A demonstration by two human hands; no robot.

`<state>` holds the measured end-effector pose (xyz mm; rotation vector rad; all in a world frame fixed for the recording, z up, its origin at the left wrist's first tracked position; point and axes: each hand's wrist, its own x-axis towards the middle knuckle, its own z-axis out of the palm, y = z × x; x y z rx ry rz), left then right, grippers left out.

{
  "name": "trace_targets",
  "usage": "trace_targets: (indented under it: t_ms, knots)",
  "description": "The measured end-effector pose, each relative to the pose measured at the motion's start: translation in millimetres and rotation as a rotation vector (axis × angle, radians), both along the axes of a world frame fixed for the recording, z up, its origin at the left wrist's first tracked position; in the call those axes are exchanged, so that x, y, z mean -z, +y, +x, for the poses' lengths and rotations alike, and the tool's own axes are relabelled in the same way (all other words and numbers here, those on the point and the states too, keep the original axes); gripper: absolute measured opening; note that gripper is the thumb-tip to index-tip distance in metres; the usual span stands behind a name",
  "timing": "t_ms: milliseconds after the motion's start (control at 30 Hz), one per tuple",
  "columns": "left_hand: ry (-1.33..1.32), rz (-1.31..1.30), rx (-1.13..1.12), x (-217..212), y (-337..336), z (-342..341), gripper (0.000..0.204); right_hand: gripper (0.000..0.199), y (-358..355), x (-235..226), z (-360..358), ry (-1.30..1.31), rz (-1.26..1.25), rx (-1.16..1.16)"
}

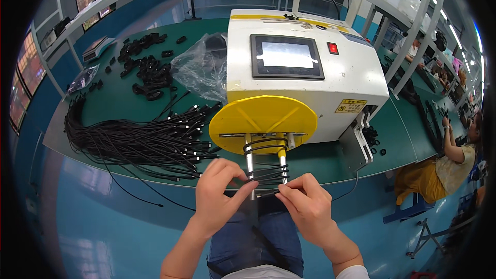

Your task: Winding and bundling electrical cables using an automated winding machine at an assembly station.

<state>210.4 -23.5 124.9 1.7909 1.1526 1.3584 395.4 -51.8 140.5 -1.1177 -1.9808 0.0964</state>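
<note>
A black cable (266, 174) is wound in several loops around two metal posts, which stick out toward me from a yellow disc (263, 116). The right post (282, 163) has a yellow section. My left hand (219, 186) pinches the loops at the left post, thumb below and fingers bent above. At the right post's tip, my right hand (307, 201) has its thumb and fingers closed on the cable beside the coil. Some loops sit close to the disc, others nearer my fingers. Behind the disc stands a white winding machine (305, 98) with a screen (287, 56) and red switch (333, 48).
A bundle of black cables (139, 134) covers the table's left side, some ends hanging over the edge. Behind it are a pile of black cable coils (152, 70) and a clear plastic bag (201, 67). A metal bracket (356, 147) stands right. A seated person (449, 168) works farther right.
</note>
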Motion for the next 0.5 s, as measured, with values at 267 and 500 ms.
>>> trace_targets:
  t_ms: [267,500]
  knots:
    - [0.509,0.230,0.120,-43,19,13,0.017,0.020,1,4,1,0.037,0.019,-0.007]
    - [0.705,0.419,0.082,-40,17,21,0.018,0.021,1,7,2,0.085,0.040,-0.013]
